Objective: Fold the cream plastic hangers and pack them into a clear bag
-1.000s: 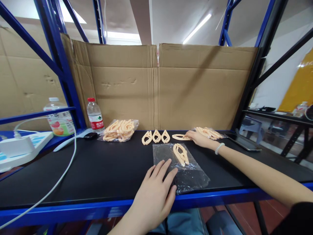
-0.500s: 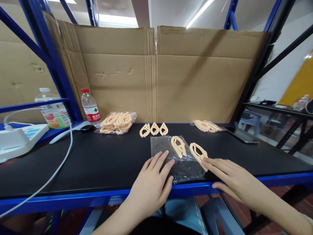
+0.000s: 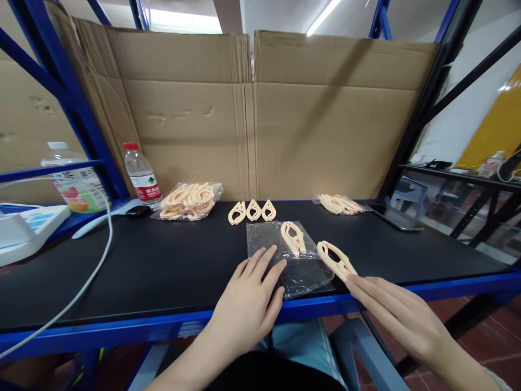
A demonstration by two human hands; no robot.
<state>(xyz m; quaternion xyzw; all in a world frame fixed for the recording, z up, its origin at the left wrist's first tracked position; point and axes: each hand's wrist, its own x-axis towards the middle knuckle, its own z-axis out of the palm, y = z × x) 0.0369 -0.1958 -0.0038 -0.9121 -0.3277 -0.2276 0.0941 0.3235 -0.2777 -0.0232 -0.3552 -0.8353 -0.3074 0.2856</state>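
My left hand point(image 3: 250, 296) lies with fingers spread on the left part of a clear plastic bag point(image 3: 303, 277) near the table's front edge. A cream folding hanger point(image 3: 293, 239), folded up, rests at the bag's upper right. To the right of the bag, my right hand point(image 3: 394, 309) grips the near end of another cream folding hanger point(image 3: 336, 260) between its fingers. The thumb of this hand is hidden. Behind the bag stand in a row three more folded cream pieces point(image 3: 253, 210), smaller in view.
Bagged cream hangers point(image 3: 189, 202) sit at the back left, and a second bagged bundle point(image 3: 340, 205) at the back right. A tablet or phone point(image 3: 396, 218) lies at right. Left are a red-capped bottle point(image 3: 142, 176), a white brush point(image 3: 106, 217) and a white cable point(image 3: 95, 266). Cardboard point(image 3: 325, 119) walls the back.
My right hand has moved right and slightly down, drawing the hanger's near end with it, away from the bag. My left hand stays on the bag. The view has shifted slightly.
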